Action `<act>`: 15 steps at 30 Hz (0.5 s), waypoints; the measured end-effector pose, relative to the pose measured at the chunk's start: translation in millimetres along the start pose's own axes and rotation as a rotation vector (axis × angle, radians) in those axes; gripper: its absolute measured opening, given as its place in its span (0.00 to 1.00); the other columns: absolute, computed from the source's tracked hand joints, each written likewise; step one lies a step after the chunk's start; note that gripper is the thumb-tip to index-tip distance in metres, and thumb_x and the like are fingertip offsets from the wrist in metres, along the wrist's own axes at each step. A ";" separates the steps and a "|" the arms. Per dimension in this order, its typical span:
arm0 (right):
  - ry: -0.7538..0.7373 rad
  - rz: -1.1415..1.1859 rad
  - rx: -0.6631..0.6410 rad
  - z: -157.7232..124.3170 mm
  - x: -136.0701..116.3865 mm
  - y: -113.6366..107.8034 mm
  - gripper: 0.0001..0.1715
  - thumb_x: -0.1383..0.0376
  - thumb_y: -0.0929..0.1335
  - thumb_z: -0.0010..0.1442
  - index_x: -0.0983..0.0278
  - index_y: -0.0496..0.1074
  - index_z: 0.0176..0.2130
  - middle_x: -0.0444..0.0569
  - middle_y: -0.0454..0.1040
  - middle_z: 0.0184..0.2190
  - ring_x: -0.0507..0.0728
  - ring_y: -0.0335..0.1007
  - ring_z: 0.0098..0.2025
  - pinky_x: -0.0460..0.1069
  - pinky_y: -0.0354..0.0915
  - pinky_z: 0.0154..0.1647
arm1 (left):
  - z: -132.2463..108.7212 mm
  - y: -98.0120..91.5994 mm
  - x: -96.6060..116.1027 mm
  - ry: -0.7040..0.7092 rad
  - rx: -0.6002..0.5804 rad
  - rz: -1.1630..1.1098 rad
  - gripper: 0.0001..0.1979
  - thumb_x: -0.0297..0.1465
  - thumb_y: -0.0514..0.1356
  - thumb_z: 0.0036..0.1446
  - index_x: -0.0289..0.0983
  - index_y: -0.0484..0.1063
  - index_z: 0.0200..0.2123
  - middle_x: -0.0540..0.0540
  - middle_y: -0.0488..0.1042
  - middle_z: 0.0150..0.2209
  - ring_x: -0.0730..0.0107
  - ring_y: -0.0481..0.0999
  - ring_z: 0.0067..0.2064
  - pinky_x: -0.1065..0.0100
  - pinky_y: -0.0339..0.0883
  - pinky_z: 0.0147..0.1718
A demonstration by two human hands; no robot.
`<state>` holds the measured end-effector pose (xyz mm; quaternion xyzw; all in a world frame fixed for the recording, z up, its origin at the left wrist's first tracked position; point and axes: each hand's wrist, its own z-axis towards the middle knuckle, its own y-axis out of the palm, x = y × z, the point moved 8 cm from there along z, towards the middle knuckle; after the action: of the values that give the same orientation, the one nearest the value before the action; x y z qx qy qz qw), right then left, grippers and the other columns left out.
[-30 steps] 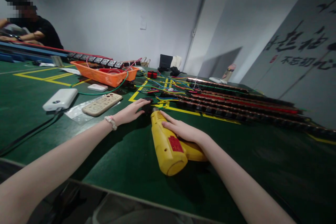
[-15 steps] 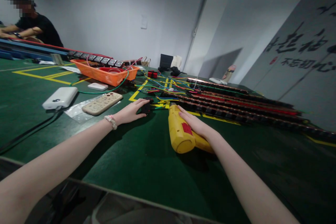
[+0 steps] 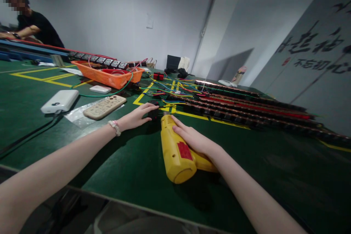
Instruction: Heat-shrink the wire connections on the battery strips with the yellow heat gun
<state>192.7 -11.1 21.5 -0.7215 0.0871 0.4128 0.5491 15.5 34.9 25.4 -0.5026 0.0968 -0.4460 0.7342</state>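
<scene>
My right hand (image 3: 193,137) is wrapped around a yellow heat gun (image 3: 175,157) with a red patch on its side. Its nozzle points away from me, toward the black part under my left hand. My left hand (image 3: 138,117), with a beaded bracelet at the wrist, grips a small black block-like part (image 3: 154,111) on the green table; its exact kind is hard to make out. Yellow and green wires (image 3: 172,106) run close to the block and the nozzle.
Long black strips with copper-coloured edges (image 3: 227,111) lie to the right. An orange basket (image 3: 106,78), a white power bank (image 3: 60,101), a beige phone case (image 3: 104,107) and a white oval object (image 3: 100,89) are on the left. A person (image 3: 38,27) sits at far left.
The heat gun has come left and nearer to me, its nozzle now close to the black part. My left hand has hardly moved and keeps its grip.
</scene>
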 end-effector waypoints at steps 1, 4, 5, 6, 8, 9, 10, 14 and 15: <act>-0.008 -0.004 -0.011 -0.6 -3.3 3.4 0.39 0.40 0.55 0.56 0.49 0.42 0.62 0.43 0.54 0.60 0.63 0.55 0.57 0.58 0.47 0.58 | 0.0 0.8 3.7 0.011 -0.011 0.000 0.28 0.30 0.51 0.56 0.44 0.50 0.59 0.45 0.57 0.55 0.66 0.57 0.57 0.61 0.52 0.57; -0.014 -0.019 -0.036 -1.3 -7.8 9.1 0.39 0.40 0.54 0.56 0.48 0.42 0.62 0.42 0.53 0.60 0.64 0.56 0.57 0.59 0.47 0.58 | -0.1 3.1 10.4 0.038 -0.034 0.004 0.27 0.30 0.51 0.56 0.44 0.50 0.59 0.45 0.56 0.55 0.67 0.57 0.57 0.63 0.53 0.57; -0.010 -0.020 -0.039 -1.0 -7.9 9.3 0.39 0.40 0.54 0.56 0.48 0.42 0.62 0.43 0.53 0.60 0.64 0.56 0.57 0.59 0.47 0.58 | -0.2 3.5 10.6 0.039 -0.037 0.008 0.27 0.30 0.51 0.56 0.44 0.50 0.59 0.45 0.56 0.55 0.66 0.58 0.56 0.63 0.53 0.56; -0.001 -0.017 -0.045 -0.5 -7.2 9.3 0.40 0.39 0.54 0.55 0.48 0.43 0.62 0.43 0.54 0.60 0.64 0.56 0.56 0.59 0.47 0.57 | -0.3 3.6 10.1 0.036 -0.037 0.012 0.27 0.30 0.51 0.56 0.43 0.50 0.59 0.45 0.56 0.55 0.66 0.58 0.56 0.63 0.53 0.56; 0.013 -0.007 -0.061 1.3 -5.4 8.7 0.41 0.39 0.55 0.54 0.48 0.43 0.62 0.44 0.55 0.59 0.64 0.56 0.56 0.60 0.47 0.57 | -0.7 3.1 8.1 0.024 -0.033 0.025 0.27 0.31 0.52 0.56 0.43 0.50 0.59 0.45 0.56 0.56 0.65 0.58 0.56 0.63 0.54 0.56; 0.020 -0.004 -0.066 2.5 -4.2 7.7 0.41 0.39 0.55 0.54 0.47 0.43 0.62 0.44 0.55 0.59 0.64 0.56 0.57 0.60 0.47 0.57 | -1.0 2.7 7.0 0.016 -0.031 0.032 0.27 0.32 0.52 0.56 0.43 0.51 0.59 0.45 0.56 0.56 0.65 0.58 0.56 0.63 0.54 0.56; 0.024 -0.002 -0.066 3.9 -3.0 6.0 0.41 0.39 0.56 0.54 0.47 0.43 0.62 0.44 0.54 0.60 0.64 0.55 0.57 0.60 0.47 0.57 | -1.2 2.5 6.2 0.009 -0.030 0.040 0.27 0.32 0.52 0.56 0.44 0.51 0.59 0.45 0.56 0.56 0.65 0.58 0.56 0.63 0.54 0.56; 0.029 0.010 -0.015 8.7 4.6 -8.0 0.41 0.39 0.56 0.54 0.48 0.43 0.62 0.44 0.51 0.61 0.63 0.51 0.59 0.58 0.45 0.59 | -1.3 3.9 5.8 -0.008 -0.056 0.061 0.27 0.35 0.51 0.56 0.43 0.51 0.59 0.45 0.55 0.57 0.64 0.59 0.56 0.64 0.54 0.55; 0.029 0.015 -0.002 9.5 7.6 -12.3 0.41 0.39 0.56 0.54 0.49 0.43 0.62 0.44 0.50 0.61 0.62 0.50 0.60 0.58 0.45 0.59 | -1.2 4.2 5.8 -0.011 -0.060 0.065 0.27 0.36 0.51 0.57 0.43 0.51 0.59 0.45 0.55 0.57 0.64 0.59 0.56 0.64 0.54 0.55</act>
<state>199.9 4.3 24.6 -0.7274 0.1003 0.4064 0.5437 20.6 30.1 23.2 -0.5235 0.1225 -0.4161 0.7334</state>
